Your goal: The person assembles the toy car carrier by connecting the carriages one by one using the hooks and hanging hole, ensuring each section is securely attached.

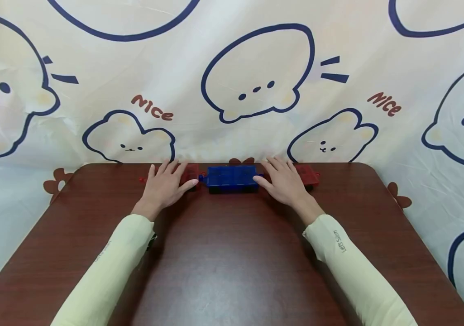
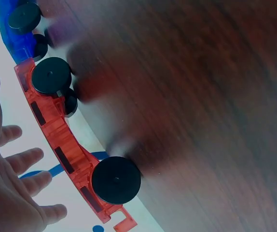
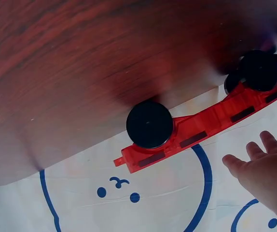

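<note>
Three toy train cars with black wheels form a row along the table's far edge. A blue car (image 1: 232, 175) is in the middle, between a left red car (image 1: 191, 172) and a right red car (image 1: 308, 174). My left hand (image 1: 163, 184) is spread over the left red car (image 2: 63, 135), fingers extended; the left wrist view has a gap between them. Over the right red car (image 3: 203, 124) my right hand (image 1: 284, 182) is held with its fingers straight, apart from it in the right wrist view. Both hands hide part of the red cars in the head view.
The brown wooden table (image 1: 223, 258) fills the foreground. Behind it hangs a pale cloth (image 1: 191, 72) with blue cartoon outlines, which also covers both sides. The cars stand close to this cloth.
</note>
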Motion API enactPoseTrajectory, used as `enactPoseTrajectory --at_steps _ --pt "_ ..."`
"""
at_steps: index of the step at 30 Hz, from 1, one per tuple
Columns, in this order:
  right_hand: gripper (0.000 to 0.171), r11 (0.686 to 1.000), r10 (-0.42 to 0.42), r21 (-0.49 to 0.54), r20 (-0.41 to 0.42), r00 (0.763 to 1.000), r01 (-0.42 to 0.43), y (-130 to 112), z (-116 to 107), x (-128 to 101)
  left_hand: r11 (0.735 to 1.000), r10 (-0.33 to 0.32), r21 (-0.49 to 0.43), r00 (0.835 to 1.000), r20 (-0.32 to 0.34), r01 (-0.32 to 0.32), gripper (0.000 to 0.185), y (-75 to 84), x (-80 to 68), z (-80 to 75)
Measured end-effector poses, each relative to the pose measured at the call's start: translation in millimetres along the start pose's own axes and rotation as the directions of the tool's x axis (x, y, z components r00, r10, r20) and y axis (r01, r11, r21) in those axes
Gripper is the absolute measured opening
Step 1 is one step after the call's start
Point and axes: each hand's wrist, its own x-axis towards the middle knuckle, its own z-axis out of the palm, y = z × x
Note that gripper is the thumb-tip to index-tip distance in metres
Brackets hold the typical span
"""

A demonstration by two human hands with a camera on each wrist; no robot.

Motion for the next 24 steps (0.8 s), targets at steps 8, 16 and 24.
enactPoseTrajectory --at_steps 8,16,24 --pt "0.073 1.0 -0.009 0.018 -0.005 1.0 0.009 -6 3 3 1.0 0.002 -0.012 1.0 0.015 -0.002 0.08 -1.3 -0.1 -0.4" --pt "0.072 0.999 -0.032 0.042 -0.002 1.0 0.032 -15 4 6 1.0 -0.009 -0.015 0.999 0.038 0.009 0.081 -3.1 -0.8 -1.0" --pt "0.071 0.998 -0.031 0.06 0.015 0.999 0.03 -24 6 11 0.999 -0.017 -0.027 0.999 0.039 0.018 0.081 -5.5 -1.2 -0.6"
